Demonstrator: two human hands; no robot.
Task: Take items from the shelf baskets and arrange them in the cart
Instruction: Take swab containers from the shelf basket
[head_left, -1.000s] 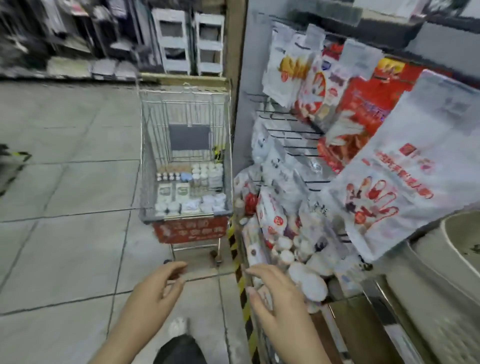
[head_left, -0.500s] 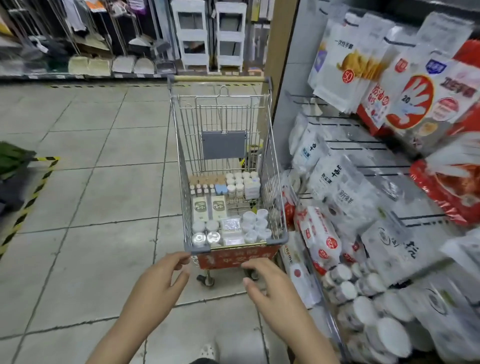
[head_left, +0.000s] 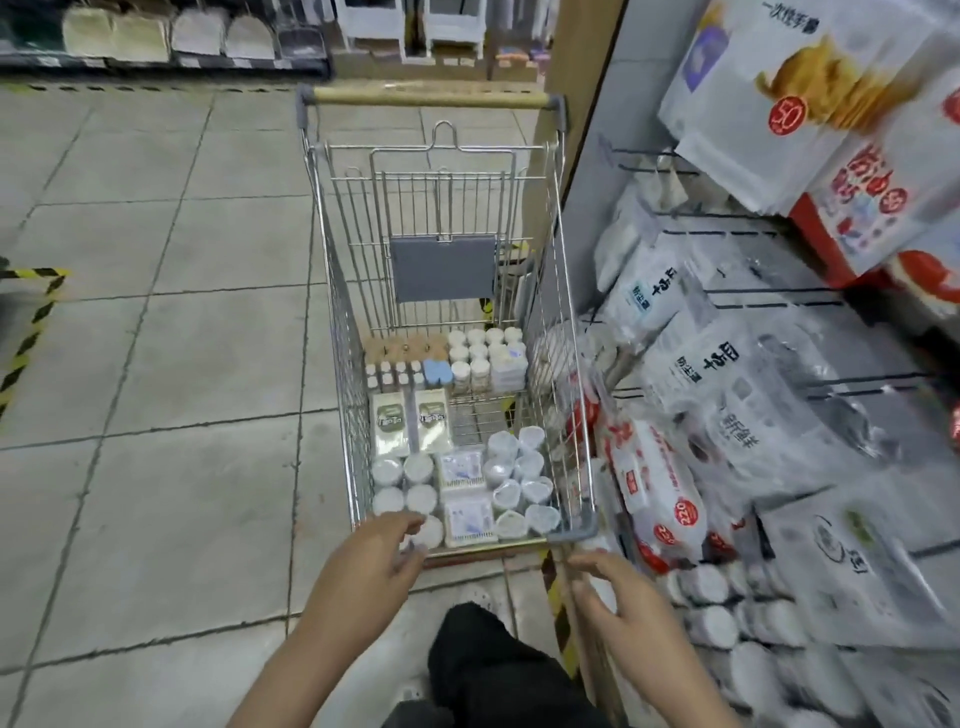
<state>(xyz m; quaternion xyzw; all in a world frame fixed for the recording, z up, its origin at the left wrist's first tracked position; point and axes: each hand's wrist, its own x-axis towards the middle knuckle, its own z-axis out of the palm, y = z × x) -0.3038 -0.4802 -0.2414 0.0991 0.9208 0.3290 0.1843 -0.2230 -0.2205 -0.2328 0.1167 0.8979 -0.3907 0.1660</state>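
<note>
1. One wire cart (head_left: 571, 322) stands on the tiled floor (head_left: 156, 364), just beside the shelf (head_left: 779, 415) of white packets on its right.
2. In the cart: two green-and-white packs (head_left: 410, 421); two clear flat boxes (head_left: 465, 491); about five round white tubs (head_left: 405, 486) at the near left; about nine white cups (head_left: 519, 483) at the near right; small bottles in rows at the far end, too blurred to count.
3. The left hand (head_left: 371, 564) reaches over the cart's near rim, fingers relaxed and spread, holding nothing.
4. The right hand (head_left: 618, 597) hovers at the near right corner, fingers loosely extended, empty.
5. Compared with half a second ago, the cart sits closer and both hands are nearer its rim.
</note>
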